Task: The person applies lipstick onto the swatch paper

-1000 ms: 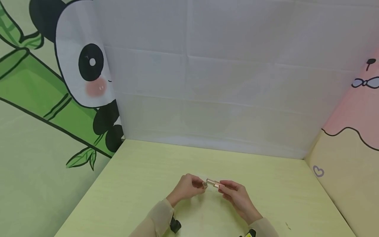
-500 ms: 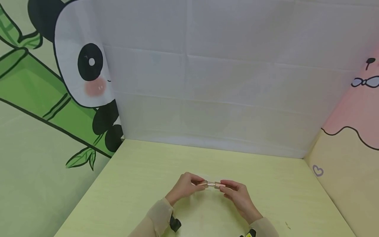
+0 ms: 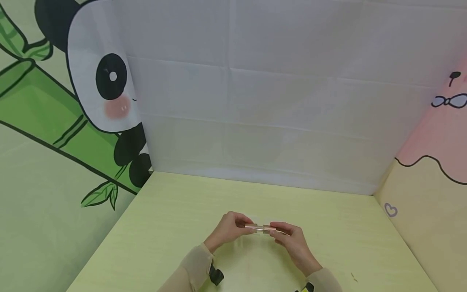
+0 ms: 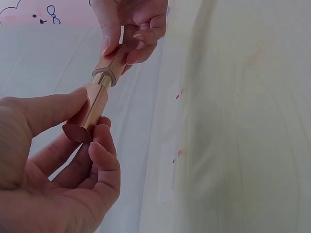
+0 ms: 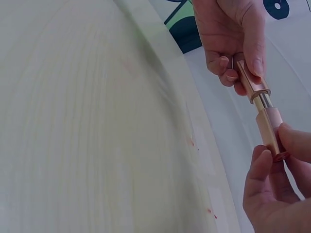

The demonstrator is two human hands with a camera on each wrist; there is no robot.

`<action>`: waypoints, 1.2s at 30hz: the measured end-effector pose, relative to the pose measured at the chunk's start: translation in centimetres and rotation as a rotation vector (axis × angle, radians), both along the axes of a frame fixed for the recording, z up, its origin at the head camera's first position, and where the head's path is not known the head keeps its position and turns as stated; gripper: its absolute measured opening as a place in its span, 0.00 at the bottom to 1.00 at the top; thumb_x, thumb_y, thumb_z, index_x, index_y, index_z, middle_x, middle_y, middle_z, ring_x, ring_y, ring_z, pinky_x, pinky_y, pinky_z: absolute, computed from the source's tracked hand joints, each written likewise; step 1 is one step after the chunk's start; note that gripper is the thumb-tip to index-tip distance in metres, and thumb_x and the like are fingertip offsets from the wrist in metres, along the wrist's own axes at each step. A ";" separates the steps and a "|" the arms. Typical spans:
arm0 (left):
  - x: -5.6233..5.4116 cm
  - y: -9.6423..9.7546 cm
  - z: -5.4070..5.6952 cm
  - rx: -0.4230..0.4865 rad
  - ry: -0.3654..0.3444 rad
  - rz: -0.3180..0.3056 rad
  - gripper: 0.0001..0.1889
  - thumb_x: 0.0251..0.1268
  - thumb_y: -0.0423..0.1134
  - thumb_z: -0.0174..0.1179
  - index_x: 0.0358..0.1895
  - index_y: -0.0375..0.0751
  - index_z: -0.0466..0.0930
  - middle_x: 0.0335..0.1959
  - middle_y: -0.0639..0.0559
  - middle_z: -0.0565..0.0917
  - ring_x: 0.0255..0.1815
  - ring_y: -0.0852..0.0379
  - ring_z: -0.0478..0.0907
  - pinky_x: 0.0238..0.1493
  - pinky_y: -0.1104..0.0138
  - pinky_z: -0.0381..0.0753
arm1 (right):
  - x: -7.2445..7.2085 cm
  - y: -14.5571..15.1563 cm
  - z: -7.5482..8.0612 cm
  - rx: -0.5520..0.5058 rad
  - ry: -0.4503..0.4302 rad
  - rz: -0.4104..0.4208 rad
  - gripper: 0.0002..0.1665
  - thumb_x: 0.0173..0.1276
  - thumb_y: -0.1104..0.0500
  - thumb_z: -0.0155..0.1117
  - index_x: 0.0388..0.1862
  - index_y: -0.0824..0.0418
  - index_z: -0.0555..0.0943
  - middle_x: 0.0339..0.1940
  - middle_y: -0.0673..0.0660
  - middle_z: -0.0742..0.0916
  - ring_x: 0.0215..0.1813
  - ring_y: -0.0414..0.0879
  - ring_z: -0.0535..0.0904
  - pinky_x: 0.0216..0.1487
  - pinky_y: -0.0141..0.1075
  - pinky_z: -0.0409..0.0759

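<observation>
A rose-gold lipstick spans the space between both hands, held over the table. My left hand (image 3: 230, 229) pinches its cap (image 4: 92, 109) between thumb and fingers. On the other side, my right hand (image 3: 293, 241) grips the lipstick's base (image 5: 269, 127) with thumb and fingertips. Cap and base lie in one line, and a short length of shiny gold inner tube (image 5: 263, 101) shows between them. The cap's mouth is around the far end of that tube. Whatever is inside the cap is hidden.
The pale yellow table (image 3: 182, 202) runs back to a white cloth wall (image 3: 255, 121). A panda print (image 3: 98, 81) covers the left wall, a pink print (image 3: 445, 134) the right. Small reddish marks (image 4: 178, 96) show near the hands, and a thin mark (image 3: 354, 277) at front right.
A second ago the cap and the gold tube were apart and at an angle. They came into line, the cap went over the tube's end, and less tube shows now.
</observation>
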State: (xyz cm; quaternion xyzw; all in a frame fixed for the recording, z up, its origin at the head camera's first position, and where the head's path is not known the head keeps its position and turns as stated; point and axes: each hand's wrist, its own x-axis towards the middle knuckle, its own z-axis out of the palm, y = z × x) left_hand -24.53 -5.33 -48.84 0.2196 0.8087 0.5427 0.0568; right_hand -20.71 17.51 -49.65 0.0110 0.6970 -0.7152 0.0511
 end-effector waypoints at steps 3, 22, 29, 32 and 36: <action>0.0 0.2 -0.2 0.001 -0.004 -0.003 0.08 0.53 0.40 0.72 0.35 0.42 0.87 0.29 0.58 0.84 0.29 0.60 0.80 0.30 0.68 0.80 | 0.0 -0.1 -0.2 0.010 0.004 0.002 0.24 0.61 0.63 0.70 0.53 0.75 0.78 0.48 0.61 0.84 0.44 0.51 0.81 0.47 0.46 0.78; 0.4 0.7 0.1 -0.012 0.003 0.022 0.09 0.52 0.39 0.73 0.33 0.40 0.87 0.26 0.56 0.83 0.26 0.60 0.79 0.27 0.68 0.77 | 0.2 -0.7 -0.5 0.053 0.053 0.035 0.24 0.61 0.60 0.70 0.52 0.74 0.79 0.48 0.61 0.83 0.45 0.50 0.81 0.44 0.43 0.79; 0.1 0.9 -0.1 0.011 0.001 0.024 0.09 0.51 0.40 0.73 0.33 0.40 0.87 0.26 0.57 0.84 0.27 0.61 0.80 0.29 0.68 0.79 | 0.3 -0.6 -0.7 0.048 0.046 0.070 0.25 0.62 0.60 0.69 0.53 0.74 0.77 0.49 0.62 0.83 0.46 0.50 0.81 0.43 0.40 0.79; 0.0 1.2 -0.3 0.017 0.011 0.029 0.09 0.51 0.41 0.73 0.33 0.41 0.87 0.27 0.57 0.84 0.28 0.61 0.81 0.30 0.68 0.80 | 0.4 -0.7 -0.8 0.032 0.026 0.067 0.24 0.62 0.61 0.69 0.53 0.74 0.77 0.49 0.62 0.83 0.44 0.49 0.81 0.42 0.39 0.79; 0.0 1.6 -0.5 0.018 0.018 0.047 0.09 0.51 0.42 0.73 0.32 0.43 0.86 0.27 0.59 0.84 0.28 0.62 0.81 0.30 0.68 0.80 | 0.4 -0.8 -1.1 0.025 0.020 0.067 0.22 0.62 0.63 0.69 0.52 0.74 0.78 0.47 0.61 0.83 0.42 0.49 0.82 0.40 0.38 0.79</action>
